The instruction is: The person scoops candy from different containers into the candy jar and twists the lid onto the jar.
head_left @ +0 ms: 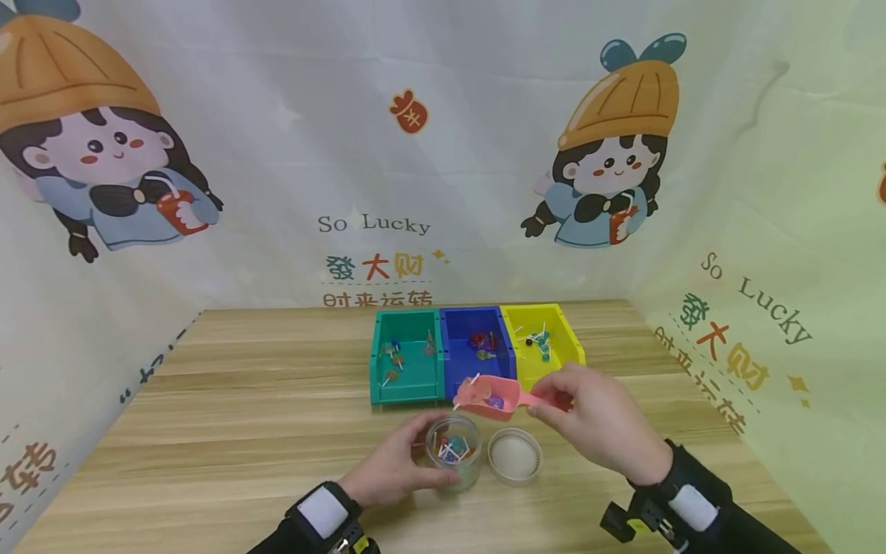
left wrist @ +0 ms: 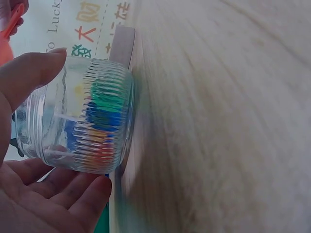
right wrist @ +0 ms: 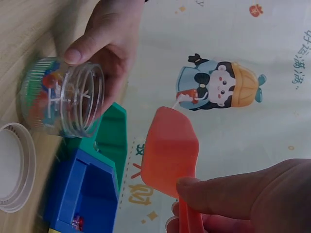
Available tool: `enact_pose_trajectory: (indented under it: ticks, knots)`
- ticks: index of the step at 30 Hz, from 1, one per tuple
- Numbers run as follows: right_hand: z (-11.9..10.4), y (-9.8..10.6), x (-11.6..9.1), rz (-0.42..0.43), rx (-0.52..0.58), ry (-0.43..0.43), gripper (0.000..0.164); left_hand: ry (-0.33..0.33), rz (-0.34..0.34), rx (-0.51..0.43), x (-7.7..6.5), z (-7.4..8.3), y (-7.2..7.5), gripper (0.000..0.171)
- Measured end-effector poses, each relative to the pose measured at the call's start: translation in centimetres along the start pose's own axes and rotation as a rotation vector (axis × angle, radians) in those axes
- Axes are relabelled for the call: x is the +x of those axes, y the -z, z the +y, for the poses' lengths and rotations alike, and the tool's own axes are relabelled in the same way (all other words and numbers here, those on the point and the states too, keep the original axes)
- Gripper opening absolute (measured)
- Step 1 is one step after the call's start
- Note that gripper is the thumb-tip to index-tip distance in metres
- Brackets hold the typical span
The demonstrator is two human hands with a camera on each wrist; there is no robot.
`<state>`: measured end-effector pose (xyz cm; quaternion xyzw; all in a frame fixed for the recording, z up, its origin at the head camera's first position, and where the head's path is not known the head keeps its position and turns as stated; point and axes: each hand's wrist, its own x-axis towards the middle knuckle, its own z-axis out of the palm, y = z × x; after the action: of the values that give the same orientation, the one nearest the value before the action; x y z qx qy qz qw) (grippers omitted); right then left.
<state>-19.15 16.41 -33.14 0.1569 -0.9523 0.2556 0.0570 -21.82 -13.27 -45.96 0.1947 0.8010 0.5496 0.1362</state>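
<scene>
A pink scoop [head_left: 494, 396] is pinched by its handle in my right hand [head_left: 598, 419], raised just behind and right of the jar. Small lollipops with white sticks, one of them purple, lie in its bowl. My left hand [head_left: 404, 462] grips a clear ribbed glass jar [left wrist: 97, 116] standing uncovered on the table, thumb on one side and fingers on the other. Colourful lollipops [head_left: 453, 448] fill the lower part of that jar. From the right wrist view, the scoop's coral underside [right wrist: 170, 150] hides what it carries.
Right of the jar lies a round white-rimmed lid [head_left: 515, 456]. Behind, side by side, stand a green bin [head_left: 374, 369], a blue bin [head_left: 477, 313] and a yellow bin [head_left: 567, 338], each with some lollipops inside. A printed cloth [head_left: 477, 169] walls the table's back and sides.
</scene>
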Motion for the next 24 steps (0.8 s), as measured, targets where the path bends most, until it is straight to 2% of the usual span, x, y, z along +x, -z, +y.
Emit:
enact_pose_trajectory:
  ticks: [7,11,19,24]
  knots:
    - [0.1,-0.6,-0.2,-0.028,-0.055,0.035,0.017,0.032,-0.003,-0.015,-0.2,0.2,0.0,0.084]
    - [0.1,-0.9,-0.2,-0.014,-0.116,0.081,0.016,0.047,-0.002,-0.002,-0.2,0.3,0.0,0.085]
    - [-0.4,-1.4,-0.3,0.07,-0.221,0.216,0.016,0.049,0.003,0.011,-0.1,0.4,0.1,0.084]
    - [-1.0,-2.0,-0.5,0.156,-0.275,0.301,0.014,0.044,0.0,0.012,-0.1,0.2,0.1,0.083]
